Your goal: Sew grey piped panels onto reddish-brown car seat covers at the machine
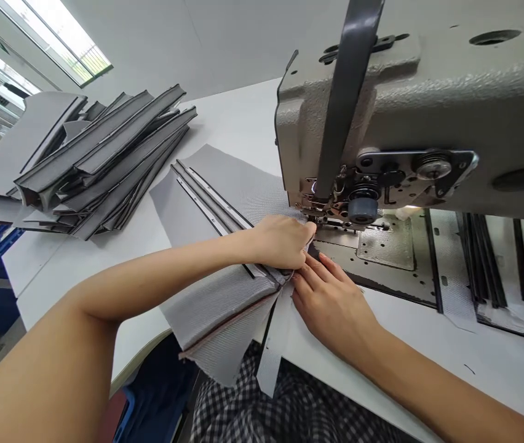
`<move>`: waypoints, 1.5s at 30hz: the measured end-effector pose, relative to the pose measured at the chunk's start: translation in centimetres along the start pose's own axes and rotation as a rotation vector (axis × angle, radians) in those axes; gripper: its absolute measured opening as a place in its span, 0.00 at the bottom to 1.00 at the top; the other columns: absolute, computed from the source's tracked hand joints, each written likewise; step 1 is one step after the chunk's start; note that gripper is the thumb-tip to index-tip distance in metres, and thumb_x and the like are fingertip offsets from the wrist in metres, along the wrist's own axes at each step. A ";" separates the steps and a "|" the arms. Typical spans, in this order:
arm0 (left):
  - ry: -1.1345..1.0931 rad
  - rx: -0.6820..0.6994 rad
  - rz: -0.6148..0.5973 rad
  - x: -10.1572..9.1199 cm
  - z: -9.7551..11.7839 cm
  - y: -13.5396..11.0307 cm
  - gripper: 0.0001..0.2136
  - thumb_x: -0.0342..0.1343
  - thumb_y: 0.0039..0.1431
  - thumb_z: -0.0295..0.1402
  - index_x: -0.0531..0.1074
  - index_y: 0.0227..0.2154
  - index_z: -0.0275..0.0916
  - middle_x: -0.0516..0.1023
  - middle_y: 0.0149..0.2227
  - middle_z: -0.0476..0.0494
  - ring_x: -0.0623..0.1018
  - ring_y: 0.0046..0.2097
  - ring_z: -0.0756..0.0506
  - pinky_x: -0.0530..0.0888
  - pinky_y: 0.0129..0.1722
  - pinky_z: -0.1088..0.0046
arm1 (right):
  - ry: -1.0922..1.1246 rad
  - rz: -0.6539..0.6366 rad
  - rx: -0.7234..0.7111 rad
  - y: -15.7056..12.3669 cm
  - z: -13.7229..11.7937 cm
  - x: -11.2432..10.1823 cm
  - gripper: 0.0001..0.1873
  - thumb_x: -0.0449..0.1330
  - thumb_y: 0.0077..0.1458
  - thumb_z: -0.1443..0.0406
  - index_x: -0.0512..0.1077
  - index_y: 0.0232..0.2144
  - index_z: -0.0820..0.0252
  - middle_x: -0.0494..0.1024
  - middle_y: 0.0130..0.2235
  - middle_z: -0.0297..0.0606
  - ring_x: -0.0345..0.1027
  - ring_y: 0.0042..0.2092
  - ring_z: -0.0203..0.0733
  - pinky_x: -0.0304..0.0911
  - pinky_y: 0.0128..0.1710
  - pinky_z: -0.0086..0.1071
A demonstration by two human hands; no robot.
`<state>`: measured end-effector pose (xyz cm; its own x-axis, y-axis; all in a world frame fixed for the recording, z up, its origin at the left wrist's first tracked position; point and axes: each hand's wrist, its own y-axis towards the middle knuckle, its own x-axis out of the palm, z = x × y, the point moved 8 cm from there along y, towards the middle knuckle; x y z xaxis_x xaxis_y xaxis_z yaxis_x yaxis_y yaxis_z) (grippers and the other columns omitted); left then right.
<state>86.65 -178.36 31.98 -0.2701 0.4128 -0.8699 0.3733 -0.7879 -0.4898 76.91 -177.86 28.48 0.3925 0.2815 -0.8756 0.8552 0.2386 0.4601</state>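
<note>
A grey mesh fabric piece [216,307] with dark strips lies across the table's front edge, its lower end hanging over my lap. My left hand [285,240] is closed on its gathered edge, just left of the sewing machine [358,203]. Close against it, my right hand [331,295] lies with fingers stretched out, fingertips on the fabric edge beside the metal machine plate [386,246]. A narrow pale strip [272,351] with a black edge hangs down below the hands. The needle area is mostly hidden behind the machine head.
A pile of grey sewn panels [119,160] with dark edging stands on the white table [225,111] at the back left. Right of the machine plate lie several black strips [483,258] and pale fabric pieces [458,271]. Blue plastic containers [155,381] are below the table's edge.
</note>
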 end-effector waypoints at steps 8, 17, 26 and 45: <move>0.383 -0.072 -0.125 1.1 2.0 -4.5 0.35 0.54 0.58 0.29 0.51 0.66 0.21 0.79 0.32 0.34 0.79 0.35 0.37 0.63 0.26 0.68 | -0.001 0.027 -0.092 -0.9 -1.2 -0.5 0.17 0.54 0.59 0.74 0.76 0.49 0.71 0.78 0.53 0.49 0.70 0.55 0.52 0.61 0.58 0.46; 0.232 -0.046 -0.047 3.8 2.6 -4.8 0.34 0.50 0.56 0.25 0.50 0.65 0.20 0.80 0.34 0.34 0.81 0.36 0.36 0.67 0.27 0.66 | 0.030 0.065 -0.159 -1.2 -2.5 -1.8 0.13 0.55 0.57 0.75 0.78 0.39 0.69 0.81 0.44 0.49 0.74 0.46 0.47 0.66 0.50 0.40; 0.047 -0.039 0.014 3.1 1.5 -5.1 0.21 0.48 0.55 0.29 0.64 0.53 0.35 0.78 0.28 0.43 0.80 0.32 0.37 0.72 0.28 0.66 | 0.126 0.069 -0.111 -1.2 -2.8 -2.4 0.12 0.54 0.59 0.73 0.78 0.36 0.68 0.81 0.45 0.51 0.74 0.49 0.47 0.67 0.50 0.38; 0.165 -0.053 0.116 1.0 1.5 -2.7 0.15 0.50 0.57 0.31 0.68 0.46 0.33 0.79 0.39 0.38 0.81 0.36 0.36 0.70 0.28 0.66 | 0.019 0.070 -0.097 -1.2 -1.8 -2.4 0.10 0.55 0.57 0.74 0.77 0.37 0.69 0.81 0.45 0.52 0.74 0.50 0.50 0.66 0.52 0.40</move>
<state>84.06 -176.48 32.54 -0.0755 0.3937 -0.9162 0.4405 -0.8111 -0.3848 74.38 -177.16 30.31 0.4424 0.3181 -0.8385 0.7889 0.3067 0.5325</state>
